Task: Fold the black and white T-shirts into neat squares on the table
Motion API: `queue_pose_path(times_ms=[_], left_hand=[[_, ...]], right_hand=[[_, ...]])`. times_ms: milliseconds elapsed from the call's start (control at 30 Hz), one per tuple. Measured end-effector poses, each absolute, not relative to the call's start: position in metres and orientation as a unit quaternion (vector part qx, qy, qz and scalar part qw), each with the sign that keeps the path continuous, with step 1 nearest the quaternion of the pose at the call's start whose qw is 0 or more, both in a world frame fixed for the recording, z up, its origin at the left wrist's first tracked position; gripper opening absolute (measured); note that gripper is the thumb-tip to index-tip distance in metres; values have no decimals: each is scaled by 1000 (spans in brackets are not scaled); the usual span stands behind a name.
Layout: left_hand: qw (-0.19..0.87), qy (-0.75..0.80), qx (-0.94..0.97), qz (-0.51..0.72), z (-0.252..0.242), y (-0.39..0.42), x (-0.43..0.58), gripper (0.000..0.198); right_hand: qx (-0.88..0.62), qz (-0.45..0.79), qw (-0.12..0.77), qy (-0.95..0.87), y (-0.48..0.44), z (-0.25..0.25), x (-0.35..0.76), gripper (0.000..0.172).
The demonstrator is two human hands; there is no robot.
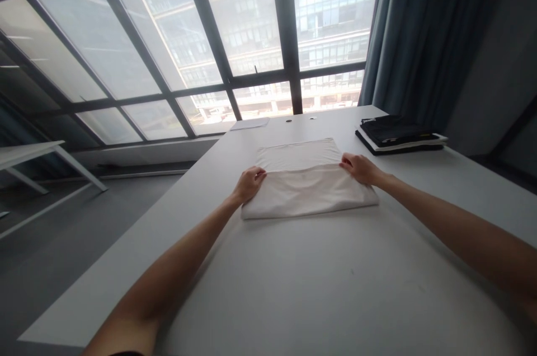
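Forearms [184,255], two, bare: ours, reaching in low from either side and set well apart, since we hold the cloth at both ends.

Left hand [250,183], one: thumb and fingers pinched on the cloth [310,193] at the left end of its raised edge.

Right hand [358,168], one: likewise closed on the same edge at its right end. We judge the paired grip keeps that edge stretched and level; a single hand would probably let the middle sag.

Cloth, one, pale, thin: flat on the table [260,283] between our hands, its near panel doubled over part of the far one. Soft creases cross the near panel; the far panel lies smoother. Its place in front of us, within reach of both arms, seems chosen so that neither side needs a stretch.

Table, one, white: a broad, flat support, useful, we think, for laying limp fabric square.

Stack [396,132], one, black with a white layer: beyond the right hand, apart from the cloth, perhaps set there to leave us working room.

Sheet [250,123], one, pale: at the far left edge; kind uncertain.

Windows [251,9] and blue curtain [398,48]: behind the table.
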State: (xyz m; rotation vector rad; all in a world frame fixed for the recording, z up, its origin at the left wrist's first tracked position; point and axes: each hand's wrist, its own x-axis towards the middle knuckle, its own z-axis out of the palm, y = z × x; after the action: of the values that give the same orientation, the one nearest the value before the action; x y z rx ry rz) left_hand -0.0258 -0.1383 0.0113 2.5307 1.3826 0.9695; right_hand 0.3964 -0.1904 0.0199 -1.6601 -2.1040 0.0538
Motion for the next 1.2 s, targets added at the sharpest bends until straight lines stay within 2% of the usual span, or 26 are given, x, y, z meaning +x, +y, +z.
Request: queue_pose_path(times_ms=[300,533,900,1200], left_hand=[[75,466,840,267,-7,-117,-22,24],[98,492,810,303,-6,-106,-19,24],[88,486,807,324,-7,-97,-19,22],[91,487,817,295,-9,-89,-15,21]], right_hand=[[-634,25,146,-759,-164,-4,397,22],[-625,10,188,-758,-155,1,401,21],[-629,16,205,-750,-142,-4,397,19],[-646,16,179,-742,-129,-7,397,22]])
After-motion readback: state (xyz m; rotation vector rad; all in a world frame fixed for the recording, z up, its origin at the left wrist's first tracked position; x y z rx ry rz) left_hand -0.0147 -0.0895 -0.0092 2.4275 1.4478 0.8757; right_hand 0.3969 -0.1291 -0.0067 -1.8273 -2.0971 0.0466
